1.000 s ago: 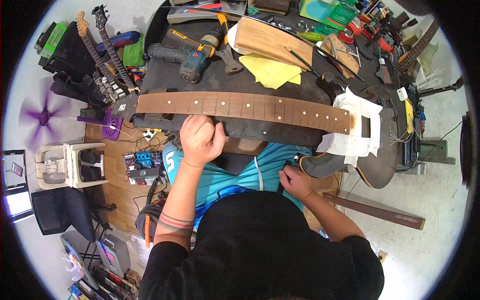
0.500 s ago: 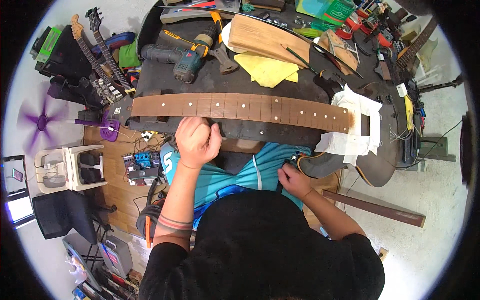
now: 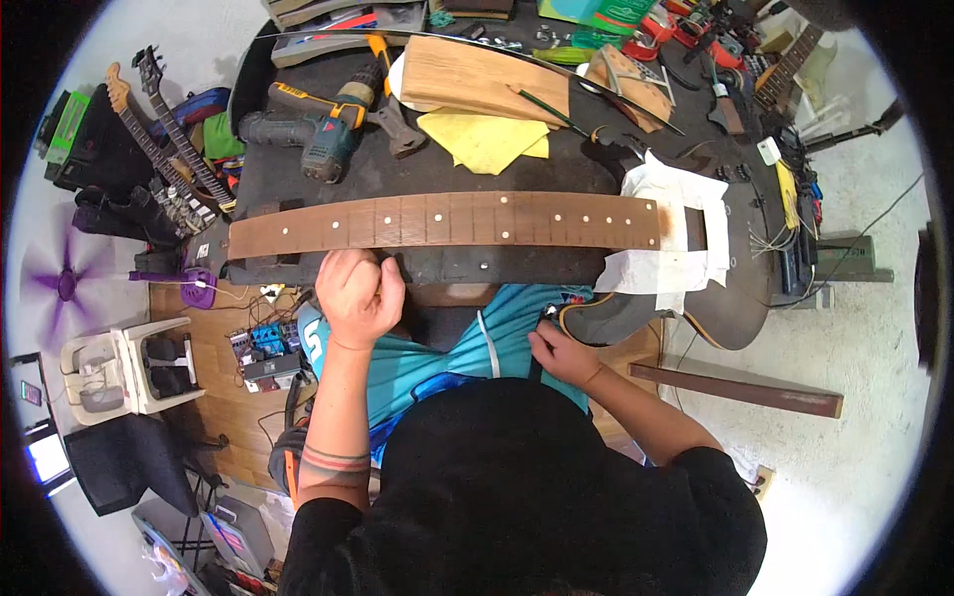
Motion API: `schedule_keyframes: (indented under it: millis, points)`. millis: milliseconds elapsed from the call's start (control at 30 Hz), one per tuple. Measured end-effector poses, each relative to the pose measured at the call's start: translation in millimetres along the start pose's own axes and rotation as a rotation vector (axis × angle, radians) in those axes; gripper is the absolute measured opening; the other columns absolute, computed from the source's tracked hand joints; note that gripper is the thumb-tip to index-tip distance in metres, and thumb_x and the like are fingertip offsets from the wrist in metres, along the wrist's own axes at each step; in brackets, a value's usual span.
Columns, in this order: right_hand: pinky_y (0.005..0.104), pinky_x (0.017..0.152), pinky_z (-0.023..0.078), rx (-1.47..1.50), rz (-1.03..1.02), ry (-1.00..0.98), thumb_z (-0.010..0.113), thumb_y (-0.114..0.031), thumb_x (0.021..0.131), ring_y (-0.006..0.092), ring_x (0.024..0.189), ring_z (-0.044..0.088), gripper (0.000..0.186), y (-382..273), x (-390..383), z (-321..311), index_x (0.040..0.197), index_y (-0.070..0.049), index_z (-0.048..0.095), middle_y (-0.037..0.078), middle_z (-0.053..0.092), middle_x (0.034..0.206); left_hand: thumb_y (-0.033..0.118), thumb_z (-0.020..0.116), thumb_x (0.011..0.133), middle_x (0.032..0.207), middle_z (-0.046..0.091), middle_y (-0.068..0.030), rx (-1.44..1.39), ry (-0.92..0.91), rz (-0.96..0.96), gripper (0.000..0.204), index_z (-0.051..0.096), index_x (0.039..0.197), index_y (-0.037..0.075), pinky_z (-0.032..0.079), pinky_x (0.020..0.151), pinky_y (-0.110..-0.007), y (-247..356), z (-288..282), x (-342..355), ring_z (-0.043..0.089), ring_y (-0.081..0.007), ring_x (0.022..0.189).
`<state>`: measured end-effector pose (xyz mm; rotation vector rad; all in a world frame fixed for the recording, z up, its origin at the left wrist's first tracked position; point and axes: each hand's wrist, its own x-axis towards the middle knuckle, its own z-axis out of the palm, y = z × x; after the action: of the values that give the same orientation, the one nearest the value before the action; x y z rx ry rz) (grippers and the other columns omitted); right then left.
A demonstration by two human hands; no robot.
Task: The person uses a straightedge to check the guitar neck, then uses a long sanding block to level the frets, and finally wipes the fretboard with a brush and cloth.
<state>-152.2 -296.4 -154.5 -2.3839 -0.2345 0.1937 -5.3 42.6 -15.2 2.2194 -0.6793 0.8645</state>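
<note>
A guitar neck (image 3: 442, 221) with a brown dotted fretboard lies across the dark bench (image 3: 260, 164), its right end on a dark guitar body (image 3: 745, 310) covered around the joint with white masking tape (image 3: 636, 273). My left hand (image 3: 358, 298) is closed just below the neck's lower edge, fingers curled at the bench edge; what is inside them is hidden. My right hand (image 3: 558, 350) is closed low beside the body's lower horn, at a small dark object with a shiny top over my teal shorts (image 3: 457, 343); I cannot make that object out.
Beyond the neck lie a drill (image 3: 330, 139), yellow cloth (image 3: 477, 137), wooden blocks (image 3: 482, 79), a pencil and tool trays. Guitars (image 3: 154, 139) stand at the left, with a purple fan (image 3: 68, 285), white chair (image 3: 99, 368) and pedals (image 3: 266, 348) on the floor.
The whole view has shifted, with the bench and neck appearing further left. Both my hands stay closed in about the same places relative to the neck and body.
</note>
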Motion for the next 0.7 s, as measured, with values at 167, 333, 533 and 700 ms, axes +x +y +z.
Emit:
schedule_keyframes:
  millis: [167,333,533,700]
  points:
    - [0.0512,0.076,0.051,0.012,0.011,-0.023,0.071,-0.031,0.096,0.0365,0.081,0.066,0.022,-4.8,3.7,-6.3,0.092,-0.01,0.071,0.011,0.067,0.087,0.0,0.075,0.08,0.073,0.059,-0.0114,0.008,0.036,-0.007,0.028,0.049,0.069,0.006,0.046,0.062,-0.044,-2.4,3.4,-3.4,0.058,-0.0347,0.066]
    - [0.0508,0.075,0.051,-0.032,-0.057,0.004,0.071,-0.03,0.096,0.0367,0.08,0.065,0.021,-0.7,3.0,-3.4,0.092,-0.01,0.07,0.012,0.066,0.086,0.0,0.075,0.079,0.074,0.059,-0.0114,-0.001,0.028,-0.012,0.028,0.049,0.069,0.006,0.046,0.063,-0.044,-2.3,3.3,-3.7,0.058,-0.0346,0.067]
    - [0.0512,0.074,0.05,-0.012,-0.028,-0.014,0.07,-0.03,0.097,0.0365,0.079,0.064,0.023,-1.6,4.1,-4.4,0.088,-0.009,0.068,0.012,0.064,0.084,0.0,0.075,0.078,0.073,0.058,-0.0115,0.014,0.027,-0.009,0.029,0.049,0.069,0.006,0.045,0.062,-0.044,-0.9,2.3,-2.2,0.057,-0.0345,0.065]
    - [0.0513,0.073,0.049,0.035,-0.002,-0.001,0.071,-0.03,0.097,0.0364,0.077,0.063,0.025,3.4,1.2,1.2,0.085,-0.009,0.067,0.011,0.063,0.082,0.0,0.075,0.078,0.073,0.058,-0.0116,0.011,0.022,-0.016,0.028,0.049,0.068,0.006,0.045,0.061,-0.044,-0.4,2.2,-1.8,0.057,-0.0346,0.065]
